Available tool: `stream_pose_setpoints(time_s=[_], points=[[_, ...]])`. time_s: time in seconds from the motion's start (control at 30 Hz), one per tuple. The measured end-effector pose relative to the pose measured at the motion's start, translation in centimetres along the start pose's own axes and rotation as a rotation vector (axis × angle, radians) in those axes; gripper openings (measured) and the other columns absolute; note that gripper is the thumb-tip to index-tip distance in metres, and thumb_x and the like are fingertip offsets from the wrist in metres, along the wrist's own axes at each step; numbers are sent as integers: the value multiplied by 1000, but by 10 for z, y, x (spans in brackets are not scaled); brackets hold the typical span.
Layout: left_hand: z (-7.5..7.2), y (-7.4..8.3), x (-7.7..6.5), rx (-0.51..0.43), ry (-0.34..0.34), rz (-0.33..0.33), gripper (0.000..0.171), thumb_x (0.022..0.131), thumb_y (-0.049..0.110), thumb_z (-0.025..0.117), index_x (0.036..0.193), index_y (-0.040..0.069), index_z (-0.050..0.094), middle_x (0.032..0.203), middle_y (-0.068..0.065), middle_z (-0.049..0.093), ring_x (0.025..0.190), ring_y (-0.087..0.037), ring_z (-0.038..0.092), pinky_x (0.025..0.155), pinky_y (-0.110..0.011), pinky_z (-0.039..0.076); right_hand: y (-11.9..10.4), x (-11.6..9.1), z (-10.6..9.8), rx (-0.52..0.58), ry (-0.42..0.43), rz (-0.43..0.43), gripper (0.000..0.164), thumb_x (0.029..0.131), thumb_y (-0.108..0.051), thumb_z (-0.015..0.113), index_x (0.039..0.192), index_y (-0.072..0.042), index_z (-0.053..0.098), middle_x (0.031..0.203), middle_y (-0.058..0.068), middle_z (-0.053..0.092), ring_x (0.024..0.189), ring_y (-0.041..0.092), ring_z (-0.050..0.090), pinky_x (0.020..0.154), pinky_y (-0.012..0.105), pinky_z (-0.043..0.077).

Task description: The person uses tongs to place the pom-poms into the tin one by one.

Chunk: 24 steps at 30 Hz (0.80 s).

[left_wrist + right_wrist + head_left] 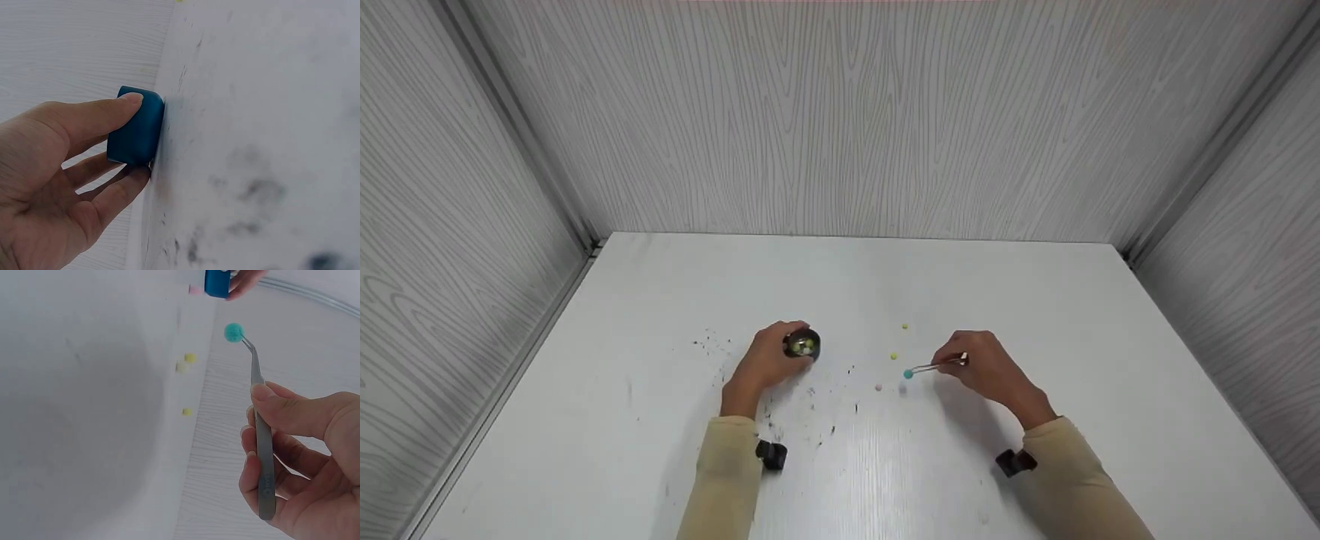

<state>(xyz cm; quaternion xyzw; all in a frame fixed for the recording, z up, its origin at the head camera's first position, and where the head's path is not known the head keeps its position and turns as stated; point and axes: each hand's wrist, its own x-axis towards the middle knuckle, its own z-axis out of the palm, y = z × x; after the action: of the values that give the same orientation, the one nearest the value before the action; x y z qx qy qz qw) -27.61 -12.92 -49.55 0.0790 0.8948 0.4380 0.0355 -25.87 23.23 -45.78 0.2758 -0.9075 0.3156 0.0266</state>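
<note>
My left hand [769, 360] grips a small cup [802, 343] standing on the table, thumb on one side and fingers round the other. Several yellowish and pale little balls show inside it from above. In the left wrist view the cup's outer wall [135, 126] is blue. In my right hand [986, 367] are slim metal tweezers [264, 455] with a bent tip, held between thumb and fingers. A teal fuzzy ball [233, 332] is pinched in their tip, raised above the table, to the right of the cup.
Two small yellow balls [904, 326] [893, 356] and a pinkish one [878, 388] lie on the white table [997, 285] between the hands. Dark smudges mark the tabletop around the left hand. Grey wood-grain panels [825, 120] enclose the back and sides.
</note>
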Motion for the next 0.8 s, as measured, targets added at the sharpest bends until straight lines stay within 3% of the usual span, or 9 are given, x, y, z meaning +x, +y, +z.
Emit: stream_pose_setpoints(time_s=[0.8], points=[[-1, -1, 1, 5, -2, -7, 58, 90, 10, 78, 144, 7, 59, 140, -19, 62, 134, -37, 57, 114, -54, 45, -25, 34, 14, 6, 19, -52, 16, 85, 6, 78, 91, -8, 83, 89, 6, 76, 83, 16, 70, 71, 25, 57]])
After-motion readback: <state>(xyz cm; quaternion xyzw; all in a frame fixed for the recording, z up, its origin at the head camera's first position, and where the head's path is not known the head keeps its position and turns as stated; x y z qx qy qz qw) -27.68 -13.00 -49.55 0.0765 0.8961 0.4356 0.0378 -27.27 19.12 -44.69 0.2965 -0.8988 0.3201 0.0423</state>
